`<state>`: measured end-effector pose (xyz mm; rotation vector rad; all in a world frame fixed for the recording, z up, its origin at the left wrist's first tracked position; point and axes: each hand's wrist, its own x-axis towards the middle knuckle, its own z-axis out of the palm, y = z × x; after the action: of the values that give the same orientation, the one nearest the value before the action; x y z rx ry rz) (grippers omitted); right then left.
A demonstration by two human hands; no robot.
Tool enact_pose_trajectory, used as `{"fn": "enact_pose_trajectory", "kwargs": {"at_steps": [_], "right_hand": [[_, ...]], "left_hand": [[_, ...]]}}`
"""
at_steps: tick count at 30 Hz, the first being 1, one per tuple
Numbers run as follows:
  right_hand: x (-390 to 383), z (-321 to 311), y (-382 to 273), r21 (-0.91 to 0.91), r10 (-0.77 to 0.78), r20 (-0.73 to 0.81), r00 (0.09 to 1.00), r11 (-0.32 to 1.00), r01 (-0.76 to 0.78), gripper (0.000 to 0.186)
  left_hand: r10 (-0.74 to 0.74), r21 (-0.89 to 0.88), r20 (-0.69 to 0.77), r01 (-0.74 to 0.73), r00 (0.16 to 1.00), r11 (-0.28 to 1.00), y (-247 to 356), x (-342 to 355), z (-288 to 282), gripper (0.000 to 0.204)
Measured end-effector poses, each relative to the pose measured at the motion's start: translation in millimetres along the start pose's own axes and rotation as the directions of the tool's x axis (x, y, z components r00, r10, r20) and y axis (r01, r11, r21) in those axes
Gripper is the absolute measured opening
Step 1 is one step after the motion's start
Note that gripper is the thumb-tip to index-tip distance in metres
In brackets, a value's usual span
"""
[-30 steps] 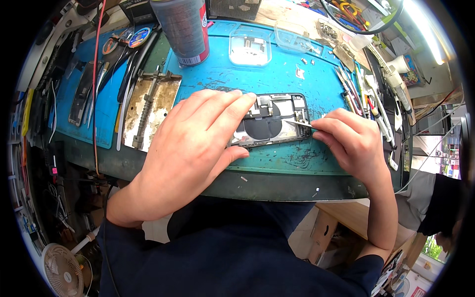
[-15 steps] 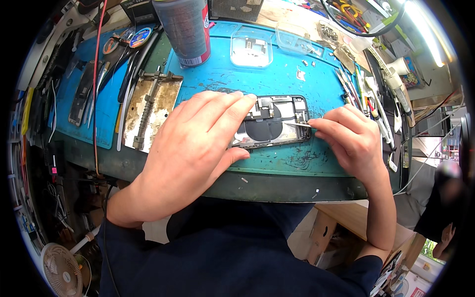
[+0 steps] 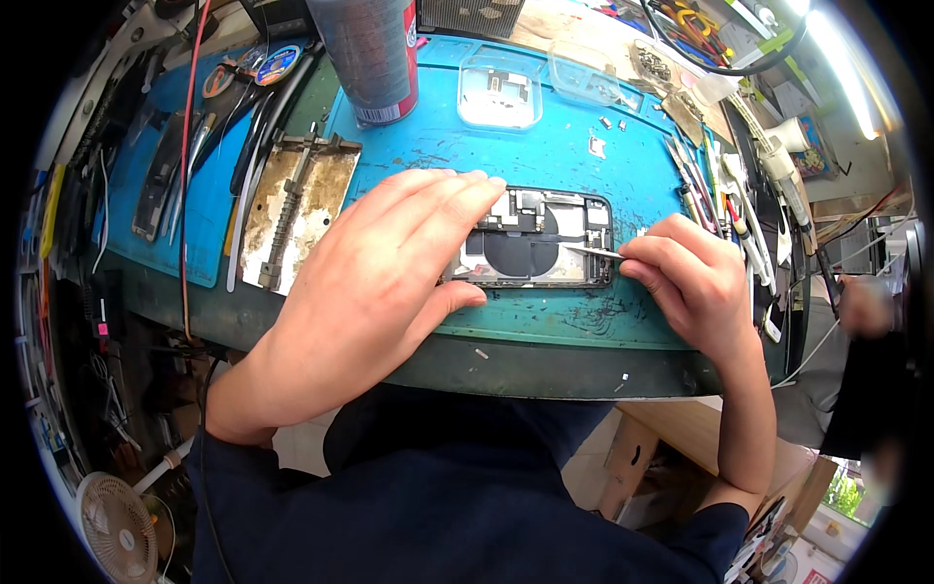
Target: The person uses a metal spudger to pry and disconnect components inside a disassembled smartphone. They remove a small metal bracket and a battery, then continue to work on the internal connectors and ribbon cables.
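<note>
An opened phone housing (image 3: pixel 564 255) lies on the blue work mat, its parts and a dark round coil facing up. My left hand (image 3: pixel 365 277) covers its left end, fingers over the far side and thumb by the near edge, holding it. The palm hides that end of the phone. My right hand (image 3: pixel 689 268) pinches a thin, pointed metal tool (image 3: pixel 598 252) just beyond the phone's right end. The tool's tip lies over the inside of the housing; whether it touches a part cannot be told.
A metal clamp fixture (image 3: pixel 297 209) sits left of my left hand. Beyond the phone stand a large cup (image 3: pixel 375 73) and a clear plastic box (image 3: pixel 499 92) of small parts. Tweezers and other tools (image 3: pixel 693 185) lie at the right. Another person (image 3: pixel 866 370) is at the far right.
The phone has turned slightly clockwise under my hands. My right hand and the tool have shifted a little, the tip still over the right end. The other person has moved.
</note>
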<state>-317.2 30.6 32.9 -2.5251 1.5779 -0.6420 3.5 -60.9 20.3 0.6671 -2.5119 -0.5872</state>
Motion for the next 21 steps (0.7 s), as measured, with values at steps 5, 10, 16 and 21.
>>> {"fn": "enact_pose_trajectory", "kwargs": {"at_steps": [5, 10, 16, 21], "right_hand": [[1.8, -0.5, -4.8, 0.074, 0.034, 0.017, 0.999, 0.997, -0.035, 0.019], [-0.9, 0.1, 2.2, 0.094, -0.012, 0.022, 1.0, 0.996, 0.01, 0.019], [7.4, -8.9, -2.3, -0.063, -0.057, 0.075, 0.996, 0.996, 0.062, 0.018], [2.4, -4.0, -6.3, 0.078, 0.052, 0.031, 0.998, 0.995, -0.054, 0.019]], "left_hand": [[-0.003, -0.007, -0.004, 0.003, 1.0, 1.0, 0.4, 0.0, 0.0, 0.079], [-0.012, -0.018, -0.003, 0.012, 1.0, 1.0, 0.8, -0.2, 0.7, 0.08], [-0.013, -0.009, -0.007, 0.013, 1.0, 1.0, 0.3, -1.3, 1.0, 0.08], [-0.004, 0.001, -0.005, 0.004, 1.0, 1.0, 0.1, -0.8, 0.9, 0.079]]}}
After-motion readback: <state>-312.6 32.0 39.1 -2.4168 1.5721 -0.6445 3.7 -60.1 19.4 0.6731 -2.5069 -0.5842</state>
